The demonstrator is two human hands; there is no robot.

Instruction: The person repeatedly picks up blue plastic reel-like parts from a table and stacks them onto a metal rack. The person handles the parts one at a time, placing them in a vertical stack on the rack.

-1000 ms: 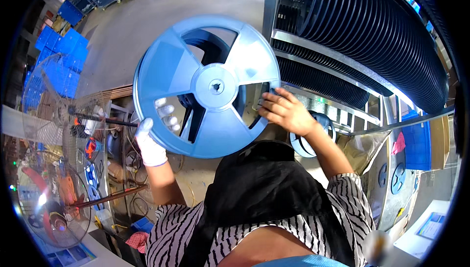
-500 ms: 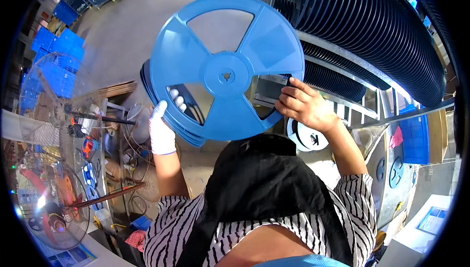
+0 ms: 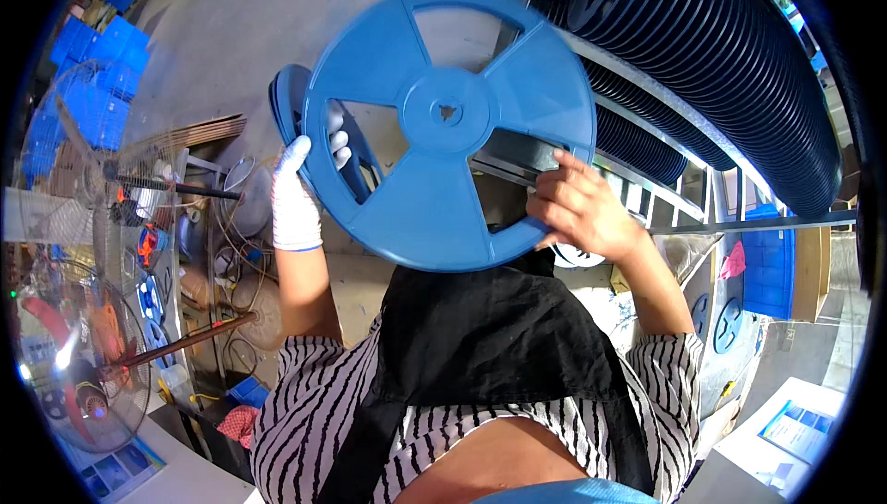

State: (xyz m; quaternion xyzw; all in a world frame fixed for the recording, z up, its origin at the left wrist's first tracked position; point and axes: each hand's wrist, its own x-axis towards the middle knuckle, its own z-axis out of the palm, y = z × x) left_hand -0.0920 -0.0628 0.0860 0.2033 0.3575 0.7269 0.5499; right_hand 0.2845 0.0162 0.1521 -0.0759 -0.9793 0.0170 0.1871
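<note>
A large blue plastic reel flange (image 3: 397,218), a round disc with three cut-out windows and a small hub hole, is held up before my chest. My left hand (image 3: 296,204), in a white glove, is closed on its left rim; the thumb lies in front and the fingertips show through the left window. More blue discs (image 3: 291,97) stick out behind it at the left, in the same hand; how many cannot be told. My bare right hand (image 3: 587,208) grips the right rim beside the lower right window, its fingers curled over the edge.
Rows of black discs (image 3: 702,70) fill a metal rack (image 3: 665,79) at the far right. A caged fan (image 3: 92,181) stands at the left, with blue crates (image 3: 102,51) beyond. At the right are a blue bin (image 3: 767,264) and a bench with blue discs (image 3: 728,324).
The front disc has turned clockwise and shifted a little right and away from me. The discs behind now stand out more at its upper left. Both hands keep their hold.
</note>
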